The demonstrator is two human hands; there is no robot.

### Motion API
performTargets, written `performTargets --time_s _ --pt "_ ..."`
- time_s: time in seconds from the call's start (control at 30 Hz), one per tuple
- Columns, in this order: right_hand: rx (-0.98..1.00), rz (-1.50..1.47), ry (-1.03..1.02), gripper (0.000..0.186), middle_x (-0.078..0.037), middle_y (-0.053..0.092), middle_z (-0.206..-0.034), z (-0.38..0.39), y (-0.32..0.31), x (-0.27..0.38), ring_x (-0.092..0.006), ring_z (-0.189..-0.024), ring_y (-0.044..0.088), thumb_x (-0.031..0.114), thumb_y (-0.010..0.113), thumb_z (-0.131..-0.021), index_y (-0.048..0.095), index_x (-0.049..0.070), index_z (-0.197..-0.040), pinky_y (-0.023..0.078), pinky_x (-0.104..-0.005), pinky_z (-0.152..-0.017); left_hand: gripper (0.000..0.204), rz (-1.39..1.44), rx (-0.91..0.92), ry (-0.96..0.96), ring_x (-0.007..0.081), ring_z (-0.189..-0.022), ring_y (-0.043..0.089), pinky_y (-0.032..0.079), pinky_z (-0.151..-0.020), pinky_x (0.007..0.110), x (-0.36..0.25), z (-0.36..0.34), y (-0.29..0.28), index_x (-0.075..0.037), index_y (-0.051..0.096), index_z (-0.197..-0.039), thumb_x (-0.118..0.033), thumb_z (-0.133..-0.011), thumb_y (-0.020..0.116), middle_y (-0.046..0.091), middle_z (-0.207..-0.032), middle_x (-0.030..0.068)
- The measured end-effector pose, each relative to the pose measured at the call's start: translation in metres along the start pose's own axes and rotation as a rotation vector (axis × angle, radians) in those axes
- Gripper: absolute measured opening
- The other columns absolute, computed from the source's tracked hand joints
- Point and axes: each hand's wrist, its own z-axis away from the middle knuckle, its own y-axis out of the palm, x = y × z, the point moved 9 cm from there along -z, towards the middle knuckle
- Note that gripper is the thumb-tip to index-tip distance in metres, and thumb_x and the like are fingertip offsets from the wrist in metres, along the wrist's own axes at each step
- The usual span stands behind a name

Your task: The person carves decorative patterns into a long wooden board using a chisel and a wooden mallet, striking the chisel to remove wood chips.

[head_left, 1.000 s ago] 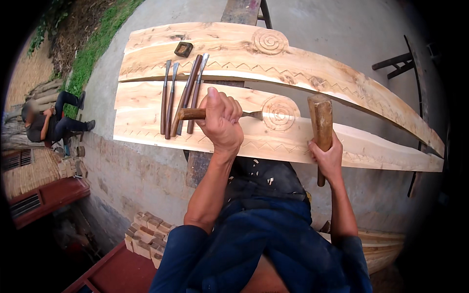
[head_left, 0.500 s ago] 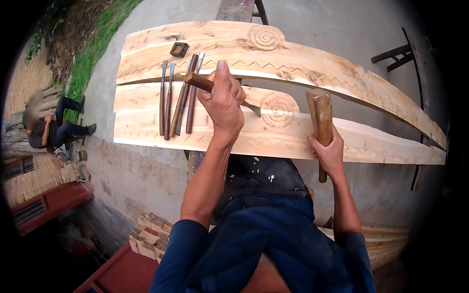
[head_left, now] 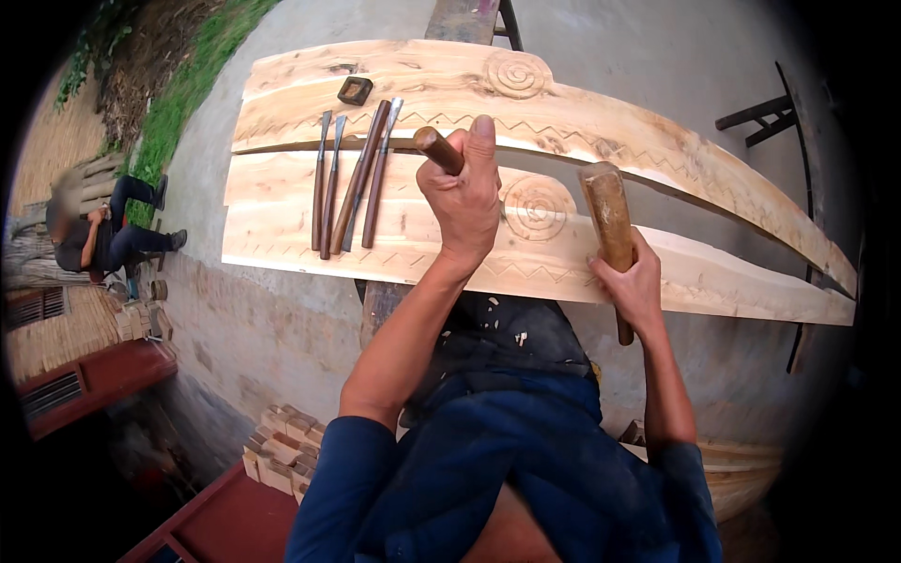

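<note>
My left hand (head_left: 462,202) is closed around a chisel, whose brown wooden handle (head_left: 435,148) pokes out on the left with my thumb raised beside it. The blade is hidden behind the hand. It is over the near pale wooden plank (head_left: 422,249), just left of a carved spiral (head_left: 538,208). In my right hand (head_left: 632,281) is a wooden mallet (head_left: 608,206), held upright by its lower end over the same plank, right of the spiral. Several chisels (head_left: 355,183) with dark handles lie side by side across the planks, left of my left hand.
A second plank (head_left: 648,131) lies beyond, with its own spiral and zigzag line. On it sits a small dark square box (head_left: 355,91). Trestle legs (head_left: 770,113) stand at the right. A seated person (head_left: 103,225) is far left. Wood blocks (head_left: 282,450) are stacked lower left.
My left hand has shifted right toward the spiral, and the chisel has turned so its handle points more toward the view. The mallet has tilted slightly left.
</note>
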Motion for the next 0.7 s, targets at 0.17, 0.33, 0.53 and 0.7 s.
performTargets --time_s 0.17,0.33,0.53,0.7 --pt "-0.051 0.134 -0.398 0.043 -0.010 0.074 -0.092 -0.005 -0.029 0.145 -0.0202 -0.086 0.072 0.009 0.083 -0.081 0.064 0.001 -0.119 0.056 -0.0335 -0.081 0.054 -0.102 0.048 0.053 0.0036 -0.050 0.035 0.027 -0.046 0.026 -0.002 0.000 0.001 -0.013 0.043 -0.062 -0.028 -0.106 0.070 0.040 -0.055 -0.0063" --pt "-0.225 0.163 -0.818 0.049 -0.009 0.074 -0.098 0.009 -0.065 0.271 -0.0156 -0.088 0.069 0.007 0.083 -0.083 0.064 0.004 -0.127 0.056 -0.0322 -0.083 0.057 -0.135 0.070 0.074 0.0025 -0.056 0.035 0.026 -0.050 0.026 -0.008 0.008 0.016 -0.011 0.041 -0.060 -0.028 -0.104 0.072 0.040 -0.058 -0.0077" --pt "-0.151 0.828 -1.092 0.030 -0.019 0.068 -0.081 0.023 -0.023 0.313 -0.0429 -0.074 0.069 0.001 0.072 -0.082 0.053 0.004 -0.105 0.052 -0.0497 -0.062 0.043 -0.174 0.117 0.068 0.0056 -0.059 0.039 0.035 -0.054 0.028 0.003 0.013 0.007 -0.004 0.054 -0.065 -0.014 -0.102 0.073 0.047 -0.059 -0.0053" --pt "-0.066 1.023 -1.080 0.031 -0.017 0.066 -0.082 0.011 -0.009 0.301 -0.0414 -0.072 0.068 -0.001 0.071 -0.079 0.050 0.004 -0.102 0.052 -0.0494 -0.063 0.025 0.031 0.266 -0.125 0.0110 -0.104 0.067 0.055 -0.088 0.029 0.008 0.013 0.010 0.001 0.066 -0.121 -0.007 -0.098 0.074 0.072 -0.113 0.0053"
